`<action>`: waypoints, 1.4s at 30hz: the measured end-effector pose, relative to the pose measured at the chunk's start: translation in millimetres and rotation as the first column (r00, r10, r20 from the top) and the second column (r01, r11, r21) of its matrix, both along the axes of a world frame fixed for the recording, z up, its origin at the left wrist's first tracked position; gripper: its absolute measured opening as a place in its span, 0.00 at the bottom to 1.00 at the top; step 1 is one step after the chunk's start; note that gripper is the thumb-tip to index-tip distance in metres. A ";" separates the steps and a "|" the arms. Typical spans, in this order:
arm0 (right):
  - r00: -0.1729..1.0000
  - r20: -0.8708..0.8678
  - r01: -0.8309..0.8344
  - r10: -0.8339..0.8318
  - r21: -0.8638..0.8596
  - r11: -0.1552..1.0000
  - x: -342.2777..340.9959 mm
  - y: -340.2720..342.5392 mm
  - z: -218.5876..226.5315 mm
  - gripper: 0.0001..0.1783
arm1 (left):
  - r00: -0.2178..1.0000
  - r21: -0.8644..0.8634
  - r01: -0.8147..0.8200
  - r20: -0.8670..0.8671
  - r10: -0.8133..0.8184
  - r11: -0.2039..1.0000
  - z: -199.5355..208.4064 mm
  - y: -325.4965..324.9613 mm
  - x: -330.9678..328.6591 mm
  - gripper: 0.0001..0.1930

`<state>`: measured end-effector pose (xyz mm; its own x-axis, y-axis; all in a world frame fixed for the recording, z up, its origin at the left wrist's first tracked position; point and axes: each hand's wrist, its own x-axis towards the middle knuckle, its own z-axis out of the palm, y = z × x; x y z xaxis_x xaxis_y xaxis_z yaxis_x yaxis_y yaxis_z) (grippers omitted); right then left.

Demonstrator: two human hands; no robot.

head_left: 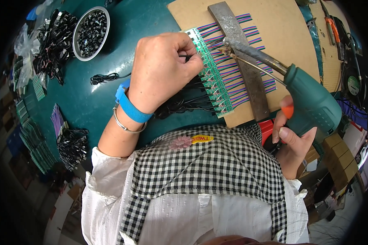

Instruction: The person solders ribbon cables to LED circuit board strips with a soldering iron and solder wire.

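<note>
My left hand [161, 67] is closed in a pinch on a thin black cable [185, 55], at the upper part of a long green circuit board strip [216, 90]. In my right hand [293, 143] is a green soldering gun [315, 100] with an orange trigger. Its tip reaches over the strip, close to my left fingertips; whether it touches cannot be made out. Several black cables [192, 102] run from the strip's near-left edge. Coloured wires [235, 90] leave its other side, and a flat metal bar [251, 77] lies across them on brown cardboard [282, 24].
A metal bowl [108, 30] of small black parts stands at the upper left, beside a heap of black cables [55, 53]. Further cable bundles [72, 149] and green boards [34, 141] lie at the left. An orange-handled tool [331, 30] rests at the far right.
</note>
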<state>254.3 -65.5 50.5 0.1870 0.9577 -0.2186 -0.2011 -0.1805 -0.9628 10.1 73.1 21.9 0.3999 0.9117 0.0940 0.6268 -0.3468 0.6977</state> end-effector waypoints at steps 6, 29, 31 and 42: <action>1.000 -0.003 0.010 -0.010 0.012 1.000 0.4 2.6 0.5 0.36 | 1.000 -0.015 -0.002 0.009 0.002 1.000 0.1 0.4 2.2 0.03; 0.983 -0.090 -0.150 0.162 0.123 0.981 13.3 8.9 -6.7 0.37 | 0.958 -0.076 -0.249 -0.168 0.233 0.966 0.5 -9.5 -120.5 0.06; 0.981 -0.089 -0.160 0.172 0.129 0.979 12.0 10.1 -6.8 0.36 | 0.964 0.051 -0.069 -0.252 0.079 0.996 -6.2 -12.9 -124.7 0.08; 0.987 -0.077 -0.129 0.140 0.128 0.983 10.3 6.8 -6.0 0.37 | 0.959 -0.031 -0.239 -0.163 0.231 0.970 -7.8 -12.2 -117.6 0.05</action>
<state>264.5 -58.7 44.5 0.0405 0.9934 -0.1074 -0.2650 -0.0930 -0.9598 -107.5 60.9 14.1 0.1794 0.9838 -0.0010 0.7897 -0.1434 0.5965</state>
